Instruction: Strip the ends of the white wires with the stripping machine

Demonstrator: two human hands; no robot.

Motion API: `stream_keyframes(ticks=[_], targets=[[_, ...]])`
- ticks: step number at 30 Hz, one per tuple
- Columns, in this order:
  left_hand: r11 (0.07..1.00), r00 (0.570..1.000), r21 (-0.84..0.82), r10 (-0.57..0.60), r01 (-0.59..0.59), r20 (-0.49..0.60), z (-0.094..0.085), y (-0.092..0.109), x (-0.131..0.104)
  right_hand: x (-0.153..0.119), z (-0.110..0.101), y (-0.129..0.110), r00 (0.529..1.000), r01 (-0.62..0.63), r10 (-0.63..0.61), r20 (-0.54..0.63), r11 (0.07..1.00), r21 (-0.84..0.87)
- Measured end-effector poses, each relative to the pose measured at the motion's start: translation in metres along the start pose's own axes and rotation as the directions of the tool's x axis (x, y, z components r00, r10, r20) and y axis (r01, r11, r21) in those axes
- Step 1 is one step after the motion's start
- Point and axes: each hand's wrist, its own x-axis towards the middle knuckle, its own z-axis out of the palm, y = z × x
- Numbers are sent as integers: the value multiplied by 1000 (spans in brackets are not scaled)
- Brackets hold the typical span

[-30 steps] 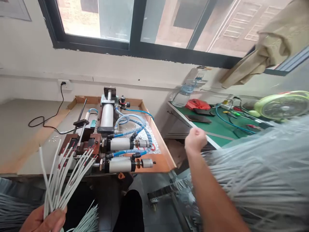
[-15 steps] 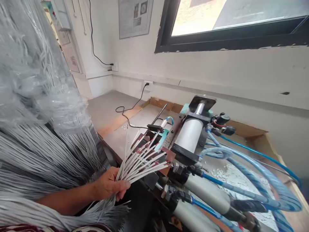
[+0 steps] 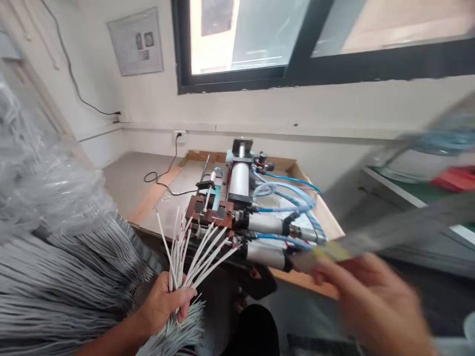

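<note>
Fingers (image 3: 183, 295) of my left hand (image 3: 159, 302) are clamping white cables (image 3: 179, 259); my right hand (image 3: 378, 299) is blurring at grey strip (image 3: 389, 227), finger closing I cannot tell.

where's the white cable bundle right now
In the head view, the white cable bundle is in the left hand, low and left of centre, its ends fanned out in front of the pneumatic machine.

The wall (image 3: 260, 111) is white and carries a framed poster (image 3: 136, 43). Daylight enters through the dark-framed sliding window (image 3: 241, 37). The floor (image 3: 304, 311) looks grey.
</note>
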Motion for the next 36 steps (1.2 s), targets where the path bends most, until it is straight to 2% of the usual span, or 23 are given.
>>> stream_keyframes(ticks=[1, 3, 5, 7, 12, 17, 28, 36], targets=[[1000, 1000, -2, -9, 9, 19, -1, -1, -3, -13, 14, 2, 997, -32, 30, 74, 999, 23], [999, 997, 0, -41, 41, 59, -3, -3, -10, -35, 39, 8, 988, -98, 79, 130, 984, 148], [997, 994, 9, -71, 70, 77, -5, -4, -15, -52, 55, 15, 985, -142, 109, 135, 954, 263], [996, 994, 20, -85, 83, 73, -7, -5, -19, -63, 62, 20, 985, -161, 129, 112, 923, 349], [996, 995, 52, -71, 68, 74, -7, -5, -18, -71, 56, 21, 974, -227, 198, 111, 862, 453], [995, 997, 67, -69, 68, 23, -5, -3, -13, -70, 55, 21, 957, -290, 252, 143, 838, 463], [993, 997, 113, -25, 33, -75, -8, -4, -13, -67, 58, 28, 966, -254, 212, 146, 870, 423], [989, 997, 147, -13, 24, -78, -8, -3, -14, -69, 57, 32, 964, -264, 213, 162, 855, 447]])
